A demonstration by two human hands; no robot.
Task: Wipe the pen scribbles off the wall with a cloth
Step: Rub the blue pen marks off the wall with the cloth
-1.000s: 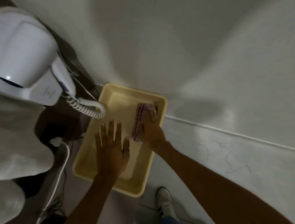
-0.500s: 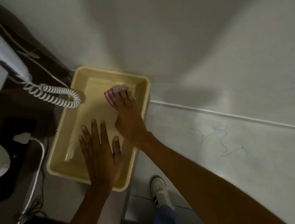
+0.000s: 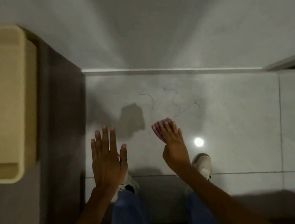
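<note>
a red-striped cloth is pinned under the fingers of the right hand, just below the pen scribbles on the grey wall. the left hand is held flat, fingers spread, gripping nothing.

The right hand has left the yellow tray and has carried the red-striped cloth to the grey wall, just below the pen scribbles. The left hand has also come off the tray and is now spread open in front of the wall. The tray now lies at the far left of the view, and the hair dryer with its coiled cord is gone from view.
</note>
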